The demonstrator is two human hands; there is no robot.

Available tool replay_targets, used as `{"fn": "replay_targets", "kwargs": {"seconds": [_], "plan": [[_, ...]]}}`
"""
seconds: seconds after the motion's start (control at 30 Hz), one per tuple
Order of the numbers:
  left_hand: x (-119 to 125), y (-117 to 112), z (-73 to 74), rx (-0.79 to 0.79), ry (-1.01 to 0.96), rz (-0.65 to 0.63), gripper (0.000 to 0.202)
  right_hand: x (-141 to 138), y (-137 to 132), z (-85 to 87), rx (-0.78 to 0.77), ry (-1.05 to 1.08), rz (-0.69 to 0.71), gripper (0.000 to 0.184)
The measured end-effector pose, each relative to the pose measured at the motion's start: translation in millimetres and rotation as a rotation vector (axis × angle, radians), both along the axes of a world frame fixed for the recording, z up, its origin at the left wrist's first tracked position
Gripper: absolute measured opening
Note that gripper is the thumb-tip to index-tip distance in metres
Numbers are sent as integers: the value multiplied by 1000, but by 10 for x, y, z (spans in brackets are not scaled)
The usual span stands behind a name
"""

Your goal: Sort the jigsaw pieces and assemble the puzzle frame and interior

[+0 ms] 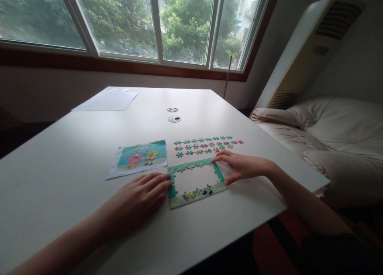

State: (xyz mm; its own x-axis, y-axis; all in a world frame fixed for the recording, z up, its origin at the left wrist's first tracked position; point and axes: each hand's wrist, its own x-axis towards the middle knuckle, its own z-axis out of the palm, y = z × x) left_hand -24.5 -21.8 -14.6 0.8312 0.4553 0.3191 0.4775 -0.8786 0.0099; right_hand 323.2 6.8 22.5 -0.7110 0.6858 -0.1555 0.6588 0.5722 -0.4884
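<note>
A partly assembled jigsaw puzzle (179,202) lies flat on the white table, its border joined into a rectangle around a bare middle. My left hand (146,192) rests palm down on the table, fingers stretched out and their tips against the puzzle's left edge. On the opposite side, my right hand (243,166) has thumb and fingers spread along the right edge, the fingertips near the upper right corner. Loose puzzle pieces (211,145) are laid out in rows just beyond the border. To the left is a printed cartoon picture (142,156) on a sheet, showing several characters.
The white table (74,159) has two round grommets (174,119) near its middle. A sheet of white paper (105,101) lies at the far left. A cream leather sofa (338,127) stands at the right, with a tall air conditioner (302,47) behind it. Windows are ahead.
</note>
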Motion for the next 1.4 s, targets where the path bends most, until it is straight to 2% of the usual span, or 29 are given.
{"fn": "replay_targets", "kwargs": {"seconds": [0.07,0.13,0.23,0.33,0.43,0.73,0.93,1.1,1.23,1.4], "plan": [[-4,0,-1,3,10,4,29,168,127,11,49,26,-59,53],[-7,1,-6,7,22,4,29,423,306,-6,169,31,-224,38],[-10,5,-13,20,25,-4,29,843,574,-92,317,-44,-478,32],[-12,11,-18,41,31,-12,29,1116,737,-205,269,-42,-579,37],[-14,13,-21,50,43,-8,28,1194,791,-282,149,-17,-575,47],[-4,4,-4,19,18,1,27,1157,767,-259,-16,16,-604,43],[6,5,7,20,38,4,26,1113,737,-249,-19,74,-653,41],[18,-12,28,0,27,6,26,1018,700,-218,-48,158,-602,45],[35,-16,12,0,-9,42,25,773,655,-181,-15,220,-485,46],[87,-33,10,-4,-79,80,22,245,499,-118,-25,336,-333,37]]}}
